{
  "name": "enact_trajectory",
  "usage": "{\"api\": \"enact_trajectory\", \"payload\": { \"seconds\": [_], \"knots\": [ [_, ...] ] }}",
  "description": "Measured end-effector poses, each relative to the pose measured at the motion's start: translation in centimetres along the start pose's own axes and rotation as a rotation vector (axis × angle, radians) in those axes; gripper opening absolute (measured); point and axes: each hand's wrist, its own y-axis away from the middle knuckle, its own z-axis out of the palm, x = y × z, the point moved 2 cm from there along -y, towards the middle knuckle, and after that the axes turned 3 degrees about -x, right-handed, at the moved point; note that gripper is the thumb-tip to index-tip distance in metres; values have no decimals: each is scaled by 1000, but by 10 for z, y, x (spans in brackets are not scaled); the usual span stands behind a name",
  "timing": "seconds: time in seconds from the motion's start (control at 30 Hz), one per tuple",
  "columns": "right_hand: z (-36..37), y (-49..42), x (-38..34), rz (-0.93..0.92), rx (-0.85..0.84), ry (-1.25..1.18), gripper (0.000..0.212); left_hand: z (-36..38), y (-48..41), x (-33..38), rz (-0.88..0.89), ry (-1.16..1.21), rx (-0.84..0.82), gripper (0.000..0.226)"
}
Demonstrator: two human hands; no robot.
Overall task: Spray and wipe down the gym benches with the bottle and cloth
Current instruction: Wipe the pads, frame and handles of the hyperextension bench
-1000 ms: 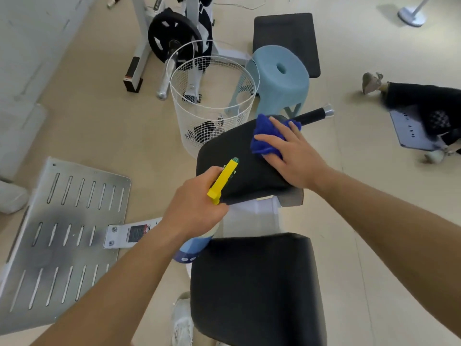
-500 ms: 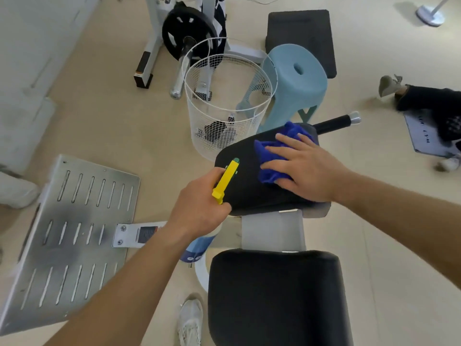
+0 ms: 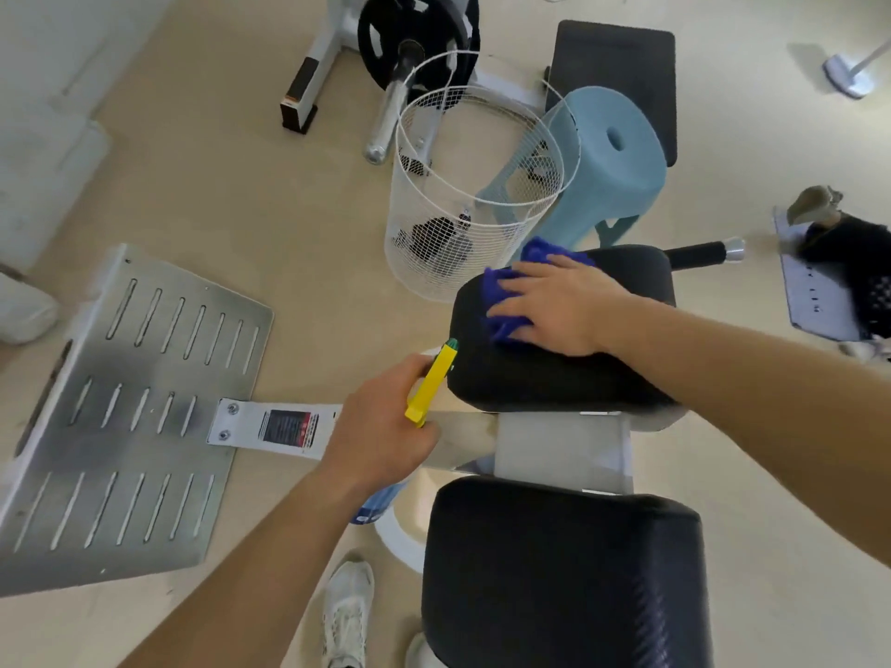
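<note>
Wiping is shown in progress on the upper bench pad (image 3: 564, 373), right of the frame's centre, where the right hand (image 3: 561, 306) is laid flat, fingers spread, pressing a bunched blue cloth (image 3: 504, 301) onto the pad's upper-left part; that grip is an open palm pressing down, not a closed fist. The left hand (image 3: 381, 426) is seen at centre, its grip closed around the neck of the spray bottle (image 3: 431, 378), whose yellow trigger head with a green nozzle tip points toward the near-left edge of the same pad; the bottle's blue-and-white body shows only partly beneath the wrist. The task is judged to be at an intermediate stage: this pad is being wiped, and whether it was sprayed cannot be told, since no wet sheen is resolved. The lower bench pad (image 3: 564, 576), at lower centre-right, lies untouched by either hand and is judged to remain, as does a further dark pad (image 3: 622, 60) at upper right. Both near pads appear black, matte and finely textured, with rounded corners, mounted on a pale frame (image 3: 559, 445).
</note>
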Motion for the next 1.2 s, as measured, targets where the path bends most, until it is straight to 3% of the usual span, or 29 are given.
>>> {"api": "enact_trajectory", "payload": {
  "seconds": [0.07,0.13,0.27,0.4,0.6,0.73,0.83,0.9,1.07,1.2],
  "knots": [
    [-4,-30,1,126,11,-4,47,-1,2,-8,-9,25,7,53],
    [7,-38,-23,135,45,40,47,-4,4,-13,-6,48,16,51],
    [34,-1,-88,-113,8,55,45,-8,10,-22,-10,52,30,50],
    [30,22,-80,-232,-51,28,43,-13,17,-22,-14,84,26,53],
    [10,-35,-51,125,61,-4,45,-10,21,-14,-2,65,25,55],
    [33,14,-94,-95,40,1,43,-9,22,-12,24,48,1,56],
    [25,65,-86,-198,17,-16,38,-9,22,-4,24,13,-15,54],
    [9,91,-60,-94,104,-70,42,-6,18,4,25,-18,-31,54],
    [-15,144,26,423,521,-464,40,10,-1,35,34,-103,-121,46],
    [-15,144,45,519,692,-699,32,16,-14,36,-31,-159,-148,27]
  ]
}}
